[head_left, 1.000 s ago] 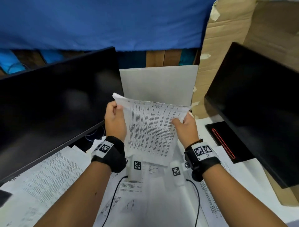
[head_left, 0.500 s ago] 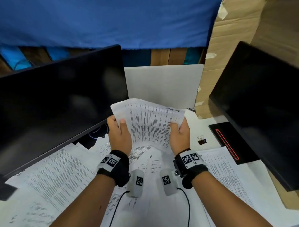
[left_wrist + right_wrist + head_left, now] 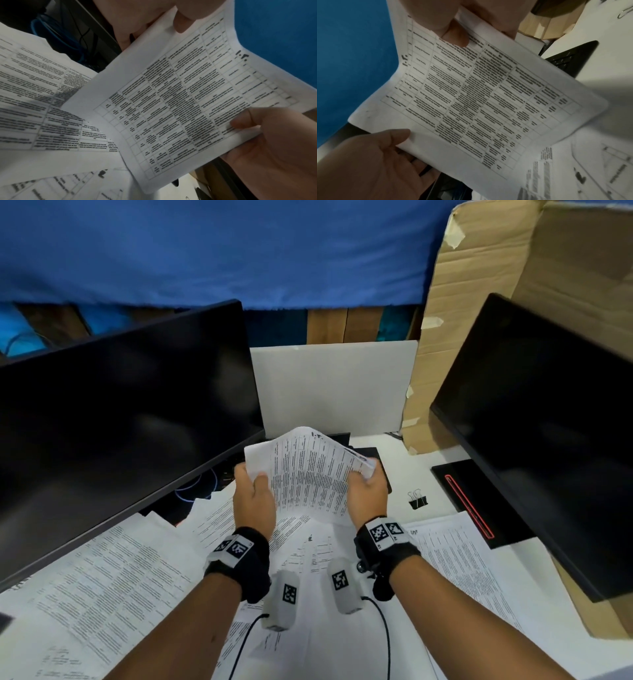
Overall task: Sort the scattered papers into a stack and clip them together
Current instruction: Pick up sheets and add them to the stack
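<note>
I hold a sheaf of printed papers (image 3: 308, 474) above the desk, bowed upward in the middle. My left hand (image 3: 255, 494) grips its left edge with the thumb on top. My right hand (image 3: 366, 491) grips the right edge the same way. The left wrist view shows the table-printed top sheet (image 3: 180, 101) with my left thumb (image 3: 185, 24) on it, and the right wrist view shows the same sheet (image 3: 479, 101) under my right thumb (image 3: 455, 35). A black binder clip (image 3: 418, 500) lies on the desk right of my right hand. More loose papers (image 3: 113, 570) cover the desk below.
A dark monitor (image 3: 120, 422) stands on the left and another (image 3: 548, 422) on the right, its black base with a red stripe (image 3: 479, 501) beside the clip. A white board (image 3: 332, 385) and cardboard (image 3: 479, 302) stand behind. More sheets (image 3: 455, 553) lie right of my right wrist.
Both hands have lowered the sheaf toward the desk and away from me, and it now bows upward. The binder clip has come into view beside my right hand.
</note>
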A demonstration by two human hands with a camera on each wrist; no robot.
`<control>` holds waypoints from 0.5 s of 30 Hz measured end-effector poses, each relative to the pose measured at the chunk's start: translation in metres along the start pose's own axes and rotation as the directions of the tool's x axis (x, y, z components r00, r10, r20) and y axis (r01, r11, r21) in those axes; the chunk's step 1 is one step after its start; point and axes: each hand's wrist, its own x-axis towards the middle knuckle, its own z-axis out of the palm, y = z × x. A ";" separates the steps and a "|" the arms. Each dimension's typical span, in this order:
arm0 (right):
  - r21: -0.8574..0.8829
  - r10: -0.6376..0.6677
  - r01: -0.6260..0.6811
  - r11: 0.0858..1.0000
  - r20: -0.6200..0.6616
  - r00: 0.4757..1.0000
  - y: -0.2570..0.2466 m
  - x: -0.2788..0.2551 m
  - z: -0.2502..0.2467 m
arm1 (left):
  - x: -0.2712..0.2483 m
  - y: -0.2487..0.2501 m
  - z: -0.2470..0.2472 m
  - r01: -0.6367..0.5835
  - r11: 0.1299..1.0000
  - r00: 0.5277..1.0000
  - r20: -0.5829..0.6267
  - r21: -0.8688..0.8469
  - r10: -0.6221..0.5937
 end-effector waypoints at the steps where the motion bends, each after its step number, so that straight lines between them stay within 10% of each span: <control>1: 0.033 0.010 -0.010 0.999 0.002 1.000 -0.002 0.002 -0.001 | -0.001 0.001 -0.001 -0.013 1.000 1.000 -0.008 -0.006 0.013; 15: -0.110 0.028 -0.025 0.994 0.021 0.999 0.018 0.010 -0.013 | -0.003 -0.018 0.005 0.007 0.994 1.000 -0.003 0.106 -0.007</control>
